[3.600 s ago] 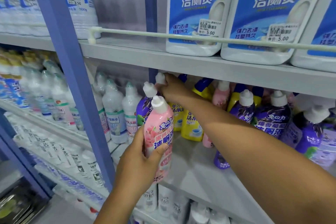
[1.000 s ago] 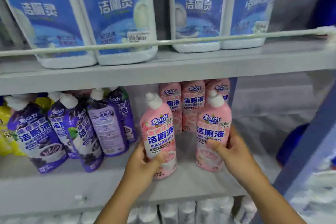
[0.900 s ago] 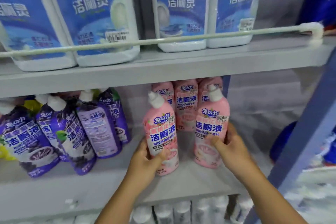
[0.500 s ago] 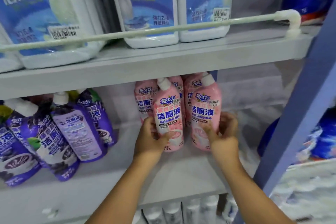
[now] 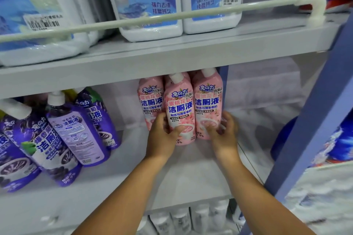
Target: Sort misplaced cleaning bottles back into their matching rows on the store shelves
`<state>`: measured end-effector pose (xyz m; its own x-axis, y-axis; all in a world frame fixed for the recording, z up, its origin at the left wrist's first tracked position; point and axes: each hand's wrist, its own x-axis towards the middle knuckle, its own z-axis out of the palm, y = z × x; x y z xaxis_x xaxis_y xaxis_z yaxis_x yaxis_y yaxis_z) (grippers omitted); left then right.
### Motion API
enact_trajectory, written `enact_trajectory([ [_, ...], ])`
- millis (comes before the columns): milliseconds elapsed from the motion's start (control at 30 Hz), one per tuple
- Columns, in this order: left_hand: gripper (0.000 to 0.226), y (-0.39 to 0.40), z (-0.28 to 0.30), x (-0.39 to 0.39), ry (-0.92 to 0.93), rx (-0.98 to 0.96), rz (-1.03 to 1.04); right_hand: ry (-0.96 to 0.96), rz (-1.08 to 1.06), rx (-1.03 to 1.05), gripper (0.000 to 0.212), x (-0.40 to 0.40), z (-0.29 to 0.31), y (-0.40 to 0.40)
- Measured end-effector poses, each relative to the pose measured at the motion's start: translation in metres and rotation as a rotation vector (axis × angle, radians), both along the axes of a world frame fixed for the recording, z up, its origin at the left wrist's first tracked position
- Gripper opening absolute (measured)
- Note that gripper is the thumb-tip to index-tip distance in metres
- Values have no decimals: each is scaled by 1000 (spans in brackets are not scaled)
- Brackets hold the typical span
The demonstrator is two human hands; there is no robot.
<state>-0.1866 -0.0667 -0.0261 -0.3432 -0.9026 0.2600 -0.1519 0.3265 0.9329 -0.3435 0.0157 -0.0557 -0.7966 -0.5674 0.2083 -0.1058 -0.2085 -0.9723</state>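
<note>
Two pink cleaning bottles with white caps stand upright on the grey middle shelf (image 5: 191, 175), pressed against more pink bottles (image 5: 150, 99) behind them. My left hand (image 5: 164, 135) is wrapped around the lower part of the left pink bottle (image 5: 179, 108). My right hand (image 5: 223, 131) grips the base of the right pink bottle (image 5: 208, 101). Both bottles touch each other and rest on the shelf. Purple bottles (image 5: 76, 129) lean in a group to the left, apart from the pink ones.
Large white and blue jugs (image 5: 149, 2) stand on the upper shelf behind a white rail (image 5: 172, 16). A blue upright post (image 5: 313, 129) borders the right side. White bottles (image 5: 191, 219) fill the shelf below. Bare shelf lies between the purple and pink groups.
Both hands have pushed the two pink bottles further back against the pink row. Earlier, my left hand carried one pink bottle over from the mixed left end of the shelf.
</note>
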Motion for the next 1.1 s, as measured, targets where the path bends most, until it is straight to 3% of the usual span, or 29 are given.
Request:
enact_trajectory([
  [100,41,-3,-2,-5,20,8,13,35,-3,-4,50,-2,0,-2],
  [500,48,-5,-2,-7,1,31,-19,21,52,-17,39,-2,-5,-4],
  [600,44,0,0,1,-39,115,-31,57,-40,-9,32,2,-5,3],
  [733,39,17,0,53,91,269,186,178,-216,-88,29,24,-5,24],
  [833,28,34,-1,116,229,311,297,68,-66,-172,23,73,15,23],
  [900,21,42,7,155,268,297,378,58,100,-193,32,114,28,14],
  [1100,11,40,34,267,281,178,609,79,486,-119,24,218,39,-34],
])
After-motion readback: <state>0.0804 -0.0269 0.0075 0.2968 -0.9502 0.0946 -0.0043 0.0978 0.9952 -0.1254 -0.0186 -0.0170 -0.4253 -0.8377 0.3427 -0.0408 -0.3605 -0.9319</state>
